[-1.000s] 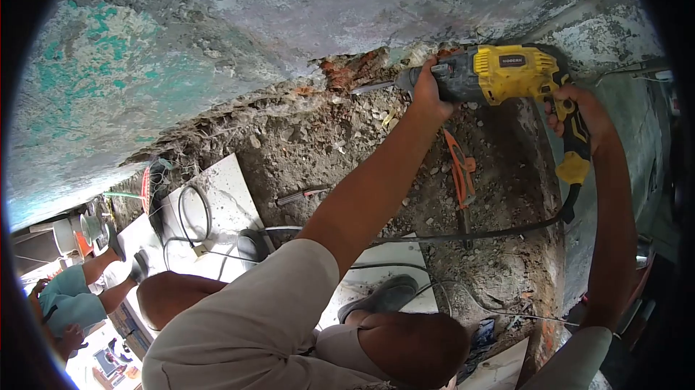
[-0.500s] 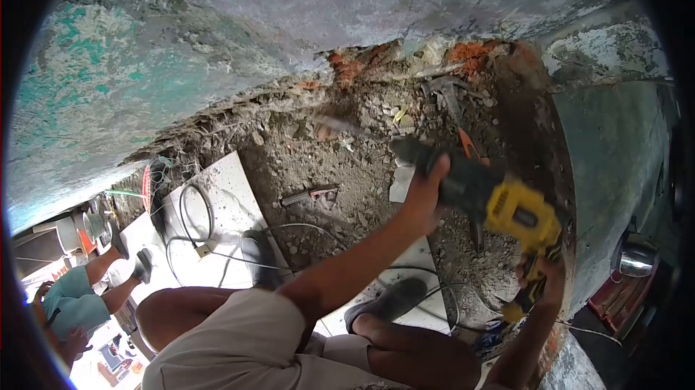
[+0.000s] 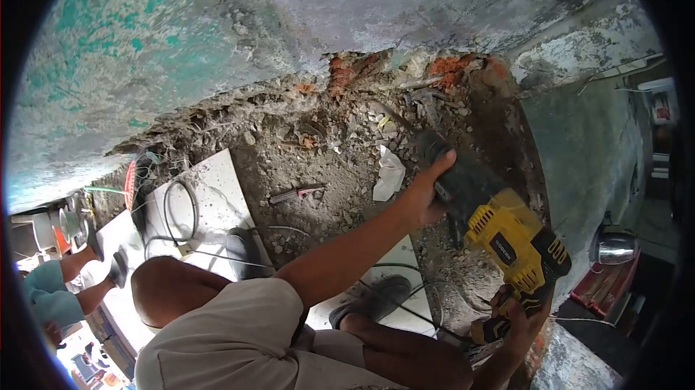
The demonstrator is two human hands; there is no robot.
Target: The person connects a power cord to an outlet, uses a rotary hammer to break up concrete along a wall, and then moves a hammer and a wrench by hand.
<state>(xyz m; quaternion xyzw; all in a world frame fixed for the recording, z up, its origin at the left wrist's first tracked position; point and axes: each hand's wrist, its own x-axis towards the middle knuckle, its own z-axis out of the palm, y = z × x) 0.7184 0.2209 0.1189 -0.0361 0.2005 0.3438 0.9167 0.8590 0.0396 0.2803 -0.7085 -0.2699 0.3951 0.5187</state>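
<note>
A yellow and black power tool (image 3: 510, 242) slants across the right half of the view, its long thin bit (image 3: 394, 115) pointing up and left over rubble near the foot of the wall. My left hand (image 3: 432, 191) is wrapped round the tool's black front part. Lower right, my right hand (image 3: 520, 318) grips its rear handle. A white scrap (image 3: 389, 173) lies on the dirt left of the tool's front. A red and grey hand tool (image 3: 297, 194) rests on the soil further left.
The peeling wall (image 3: 289, 21) runs across the top. White tiles (image 3: 210, 187) with looped cable (image 3: 174, 209) lie left, near my feet. Another person (image 3: 54, 292) sits at far left. A red tray (image 3: 607, 281) and a green wall (image 3: 572, 144) are at right.
The tool has tilted more steeply, its bit moving right and slightly up, with both hands still on it. The white scrap shows more fully, and the view has shifted a little.
</note>
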